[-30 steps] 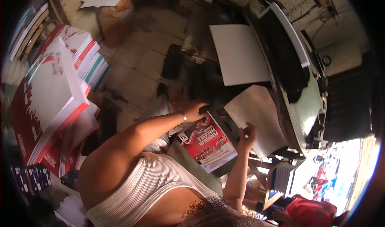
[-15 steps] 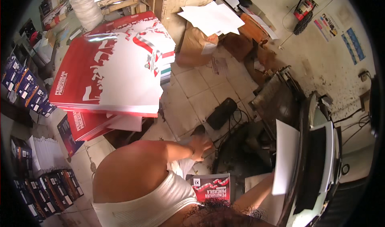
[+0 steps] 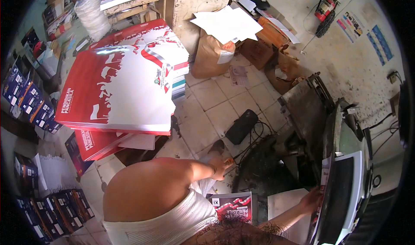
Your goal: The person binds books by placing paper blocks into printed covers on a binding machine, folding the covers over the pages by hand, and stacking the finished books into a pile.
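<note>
My left hand (image 3: 221, 166) hangs over the floor beside my left leg, its fingers loosely curled and nothing visible in them. My right hand (image 3: 312, 200) reaches to the near side of a dark machine with a pale panel (image 3: 343, 193). Its fingers lie against the edge of printed sheets (image 3: 324, 182), red and white, that stand upright along the machine. The fingertips are partly hidden there. Between my arms, low down, lies a red, white and grey book (image 3: 233, 205). Near my right forearm is a pale flat sheet or board (image 3: 283, 204).
A tall stack of red and white covers (image 3: 129, 80) stands at the left front. Dark boxed packs (image 3: 56, 210) are at far left. A black pedal-like block with cables (image 3: 241, 127) lies on the tiles. Brown paper bundles (image 3: 212, 57) carry white sheets (image 3: 227, 24). A fire extinguisher (image 3: 325, 9) hangs on the wall.
The white sheet standing in front of the machine has swung or moved away. My right hand has moved forward and right to the machine. My left hand's fingers have curled more.
</note>
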Action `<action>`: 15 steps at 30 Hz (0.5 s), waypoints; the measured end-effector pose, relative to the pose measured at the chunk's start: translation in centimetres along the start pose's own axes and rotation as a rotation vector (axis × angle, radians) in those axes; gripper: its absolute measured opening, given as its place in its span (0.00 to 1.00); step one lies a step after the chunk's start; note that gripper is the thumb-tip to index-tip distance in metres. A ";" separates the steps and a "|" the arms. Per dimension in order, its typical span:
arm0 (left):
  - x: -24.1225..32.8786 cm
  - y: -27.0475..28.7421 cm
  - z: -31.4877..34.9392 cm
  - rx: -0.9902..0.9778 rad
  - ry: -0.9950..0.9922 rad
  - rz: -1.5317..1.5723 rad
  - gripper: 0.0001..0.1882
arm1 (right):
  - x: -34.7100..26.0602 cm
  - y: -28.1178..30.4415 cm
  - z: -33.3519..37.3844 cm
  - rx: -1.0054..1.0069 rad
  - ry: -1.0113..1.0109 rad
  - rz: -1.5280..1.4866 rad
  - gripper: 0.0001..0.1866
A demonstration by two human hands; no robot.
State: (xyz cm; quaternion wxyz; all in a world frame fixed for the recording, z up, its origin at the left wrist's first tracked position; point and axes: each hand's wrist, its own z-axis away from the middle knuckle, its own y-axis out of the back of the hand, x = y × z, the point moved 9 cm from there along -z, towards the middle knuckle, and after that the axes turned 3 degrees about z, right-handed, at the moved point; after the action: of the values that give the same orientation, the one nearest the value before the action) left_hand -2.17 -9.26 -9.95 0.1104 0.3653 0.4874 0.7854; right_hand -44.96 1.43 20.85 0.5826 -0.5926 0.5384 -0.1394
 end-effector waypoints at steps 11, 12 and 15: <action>-0.7 3.0 1.0 -0.024 0.000 -0.015 0.44 | -2.2 -2.5 5.0 -0.061 0.124 0.134 0.27; 0.1 3.8 1.0 -0.047 0.010 -0.014 0.45 | -2.6 -5.3 6.0 -0.195 0.268 0.265 0.25; 2.1 4.8 1.4 -0.092 0.011 -0.040 0.47 | -4.7 -4.3 6.8 -0.101 0.240 0.210 0.23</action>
State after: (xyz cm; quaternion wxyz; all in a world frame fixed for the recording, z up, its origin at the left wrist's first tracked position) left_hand -1.82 -9.66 -4.55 0.1402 0.3458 0.4584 0.8066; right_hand -39.33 7.71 24.74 0.4949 -0.5408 0.6694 -0.1201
